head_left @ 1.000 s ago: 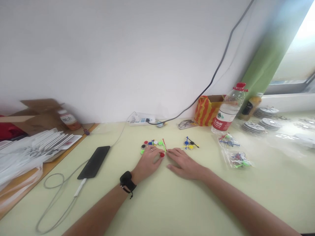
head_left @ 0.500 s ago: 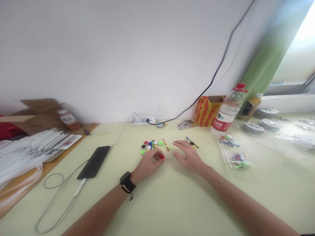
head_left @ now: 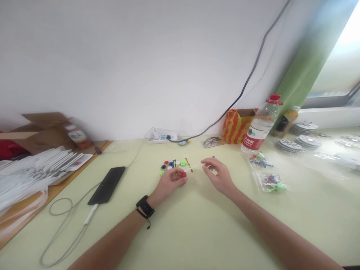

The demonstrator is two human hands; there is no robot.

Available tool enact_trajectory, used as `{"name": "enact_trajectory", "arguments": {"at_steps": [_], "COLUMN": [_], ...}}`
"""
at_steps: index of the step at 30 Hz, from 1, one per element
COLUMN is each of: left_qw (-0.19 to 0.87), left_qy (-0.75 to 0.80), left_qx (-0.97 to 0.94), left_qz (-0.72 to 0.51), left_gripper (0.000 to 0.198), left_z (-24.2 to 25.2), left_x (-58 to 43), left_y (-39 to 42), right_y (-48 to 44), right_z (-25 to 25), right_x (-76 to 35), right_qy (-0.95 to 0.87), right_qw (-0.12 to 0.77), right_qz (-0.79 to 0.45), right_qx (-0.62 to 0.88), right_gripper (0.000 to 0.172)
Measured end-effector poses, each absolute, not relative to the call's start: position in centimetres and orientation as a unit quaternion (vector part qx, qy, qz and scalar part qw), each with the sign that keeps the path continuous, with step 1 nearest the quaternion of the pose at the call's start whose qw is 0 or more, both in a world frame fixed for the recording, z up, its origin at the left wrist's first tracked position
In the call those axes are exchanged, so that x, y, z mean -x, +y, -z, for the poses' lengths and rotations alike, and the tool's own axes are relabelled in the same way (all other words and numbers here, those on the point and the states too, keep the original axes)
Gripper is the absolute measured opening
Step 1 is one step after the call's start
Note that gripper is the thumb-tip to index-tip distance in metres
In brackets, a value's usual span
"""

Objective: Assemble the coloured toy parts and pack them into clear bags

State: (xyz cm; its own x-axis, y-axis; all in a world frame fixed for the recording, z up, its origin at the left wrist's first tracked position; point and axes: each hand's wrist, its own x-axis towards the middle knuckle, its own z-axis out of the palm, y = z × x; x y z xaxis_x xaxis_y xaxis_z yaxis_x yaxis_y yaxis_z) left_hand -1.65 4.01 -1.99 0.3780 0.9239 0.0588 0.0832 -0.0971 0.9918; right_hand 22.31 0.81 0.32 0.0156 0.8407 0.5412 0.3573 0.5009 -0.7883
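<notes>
My left hand (head_left: 172,180) pinches a small red plastic disc (head_left: 183,174) between thumb and fingers, just above the table. From the disc a thin white strip (head_left: 193,168) stretches toward my right hand (head_left: 218,175), whose thumb and forefinger close on its far end; the strip is blurred. Just beyond my left hand lies a loose cluster of round plastic pieces in several colours, among them a green disc (head_left: 183,163) and a black disc (head_left: 163,167). A red arrow-shaped pointer (head_left: 188,162) rests beside them. Blue pointer pieces (head_left: 213,157) are mostly hidden behind my right hand.
To the left lies a black phone (head_left: 107,185) on a cable. A power strip (head_left: 162,137) sits by the wall. On the right are a large water bottle (head_left: 260,125), clear bags of coloured parts (head_left: 272,182) and stacked round dials (head_left: 289,146).
My right hand has closed its fingers on the white strip, which now shows between both hands. My left hand has turned slightly, keeping the red disc.
</notes>
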Motion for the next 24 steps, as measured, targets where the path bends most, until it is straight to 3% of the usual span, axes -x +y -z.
{"name": "enact_trajectory", "arguments": {"at_steps": [8,13,16,24], "left_qw": [0.545,0.546,0.545,0.531], "left_qy": [0.397,0.389,0.389,0.398], "left_qx": [-0.635,-0.639,-0.639,-0.645], "left_qz": [-0.378,-0.376,-0.378,-0.379], "left_gripper": [0.032,0.03,0.03,0.031], "left_z": [2.1,1.8,1.7,1.9], "left_x": [1.6,1.5,1.5,1.4], "left_y": [3.9,3.8,3.7,3.8], "right_y": [1.6,1.0,0.3,-0.8], "right_z": [1.0,1.9,1.6,0.5], "right_x": [-22.8,-22.7,-22.5,-21.7], "right_qy": [-0.681,-0.793,-0.843,-0.891], "right_qw": [0.552,0.387,0.286,0.242], "right_qz": [-0.182,-0.103,-0.05,-0.09], "right_qx": [0.445,0.459,0.452,0.373], "right_gripper": [0.028,0.039,0.038,0.032]}}
